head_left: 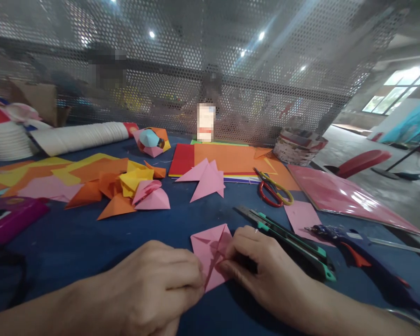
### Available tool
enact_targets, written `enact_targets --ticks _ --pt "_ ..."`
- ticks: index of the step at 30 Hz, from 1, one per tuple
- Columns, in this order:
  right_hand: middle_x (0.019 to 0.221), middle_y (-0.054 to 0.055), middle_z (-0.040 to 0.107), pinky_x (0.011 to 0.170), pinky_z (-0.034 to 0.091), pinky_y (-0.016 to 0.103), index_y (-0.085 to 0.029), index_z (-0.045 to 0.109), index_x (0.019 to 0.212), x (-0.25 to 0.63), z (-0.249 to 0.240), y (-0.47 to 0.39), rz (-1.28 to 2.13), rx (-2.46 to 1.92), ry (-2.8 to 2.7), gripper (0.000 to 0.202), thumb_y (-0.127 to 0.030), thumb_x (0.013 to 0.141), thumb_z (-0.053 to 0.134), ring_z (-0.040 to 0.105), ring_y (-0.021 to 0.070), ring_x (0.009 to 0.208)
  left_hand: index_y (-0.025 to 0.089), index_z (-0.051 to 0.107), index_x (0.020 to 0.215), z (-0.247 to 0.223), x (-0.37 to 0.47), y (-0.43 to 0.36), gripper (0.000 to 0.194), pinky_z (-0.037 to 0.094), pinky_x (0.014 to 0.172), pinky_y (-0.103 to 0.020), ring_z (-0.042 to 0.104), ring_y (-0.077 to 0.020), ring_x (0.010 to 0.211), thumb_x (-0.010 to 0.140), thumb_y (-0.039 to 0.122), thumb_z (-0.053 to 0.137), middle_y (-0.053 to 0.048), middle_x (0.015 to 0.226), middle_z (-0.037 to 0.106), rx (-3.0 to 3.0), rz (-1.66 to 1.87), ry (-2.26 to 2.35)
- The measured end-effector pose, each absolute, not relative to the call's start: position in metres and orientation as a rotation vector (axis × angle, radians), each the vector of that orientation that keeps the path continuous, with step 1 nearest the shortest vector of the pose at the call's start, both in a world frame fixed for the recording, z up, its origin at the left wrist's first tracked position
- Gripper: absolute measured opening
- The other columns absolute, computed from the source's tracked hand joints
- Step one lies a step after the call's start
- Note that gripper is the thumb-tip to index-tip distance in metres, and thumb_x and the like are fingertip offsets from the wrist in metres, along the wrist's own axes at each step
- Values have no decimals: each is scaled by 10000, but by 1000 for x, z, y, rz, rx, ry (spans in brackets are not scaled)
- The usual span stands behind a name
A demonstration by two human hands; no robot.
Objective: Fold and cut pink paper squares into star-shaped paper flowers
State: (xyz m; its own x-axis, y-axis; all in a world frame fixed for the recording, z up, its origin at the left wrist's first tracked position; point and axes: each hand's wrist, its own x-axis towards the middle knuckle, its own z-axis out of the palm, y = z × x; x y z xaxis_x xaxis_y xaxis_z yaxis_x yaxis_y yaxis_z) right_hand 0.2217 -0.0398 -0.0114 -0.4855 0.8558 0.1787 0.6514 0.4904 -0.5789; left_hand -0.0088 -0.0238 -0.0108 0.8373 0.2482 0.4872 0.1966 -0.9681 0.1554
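Note:
A creased square of pink paper (210,247) lies on the dark blue tabletop, between my two hands. My left hand (161,280) is closed at its lower left edge, with the fingertips on the paper. My right hand (254,261) pinches the right side between thumb and fingers. Just right of that hand lies a green and black utility knife (287,238) with its blade out. Beyond the square, folded pink paper triangles (208,179) rest together. Scissors (275,189) with red and yellow handles lie behind the knife.
At the right are a dark blue glue gun (367,261), a flat pink sheet (308,219) and a glossy pink pack (350,196). Folded orange pieces (117,207) and a purple object (16,224) sit left. Stacked coloured paper (224,158), paper cups (84,137) and a basket (299,147) stand behind.

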Motion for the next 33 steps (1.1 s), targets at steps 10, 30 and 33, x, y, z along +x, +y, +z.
enact_targets --ticks 10,30,33 --pt "785 3 551 719 378 284 -194 522 744 215 -13 -41 583 -1349 -2306 138 -175 872 570 484 154 780 198 626 1031 -13 -10 -25 366 538 664 -219 651 -160 739 729 83 452 -24 871 698 2908 797 371" --pt "764 -4 523 663 354 268 -190 484 732 214 -9 -43 539 -1373 -2361 163 -173 880 549 449 142 728 177 594 1045 -8 -9 -29 436 530 582 -222 667 -164 735 675 25 419 -34 962 712 2876 943 372" --pt "765 -4 526 655 353 263 -189 483 736 215 -10 -42 538 -1350 -2356 159 -162 878 549 451 138 717 178 560 1087 -6 -6 -28 422 518 603 -223 651 -156 716 714 36 422 -34 950 699 2888 886 389"
